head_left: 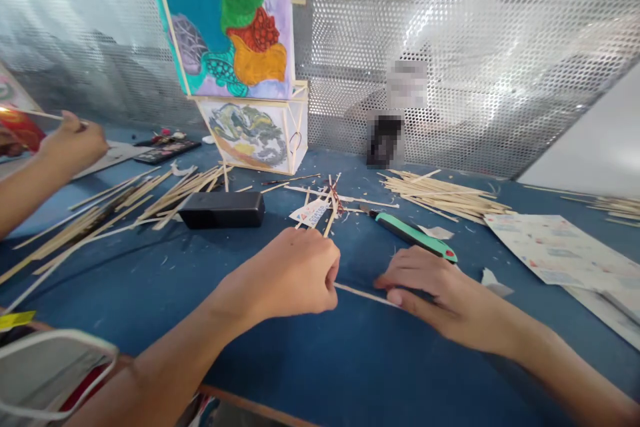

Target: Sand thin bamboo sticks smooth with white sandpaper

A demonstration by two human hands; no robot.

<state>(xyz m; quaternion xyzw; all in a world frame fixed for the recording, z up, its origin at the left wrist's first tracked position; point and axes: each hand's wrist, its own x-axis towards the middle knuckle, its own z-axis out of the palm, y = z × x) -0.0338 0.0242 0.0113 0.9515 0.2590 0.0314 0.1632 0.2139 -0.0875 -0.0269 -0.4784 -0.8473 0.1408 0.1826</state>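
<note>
My left hand (293, 273) is closed in a fist over the blue table. A thin pale stick (363, 293) runs from it to my right hand (440, 297), whose thumb and curled fingers pinch its other end. Just beyond my left hand lies a small bundle of crossed sticks (334, 197) with reddish-brown binding and a printed paper scrap (313, 212). A green and black utility knife (415, 235) lies past my right fingers, its tip toward the bundle.
A black box (223, 209) sits left of centre. Loose sticks lie in piles on the left (115, 207) and right (440, 193). Printed sheets (555, 247) lie at right. A painted stick-framed lantern (250, 133) stands behind. Another person's hand (75, 143) holds a stick near a flame.
</note>
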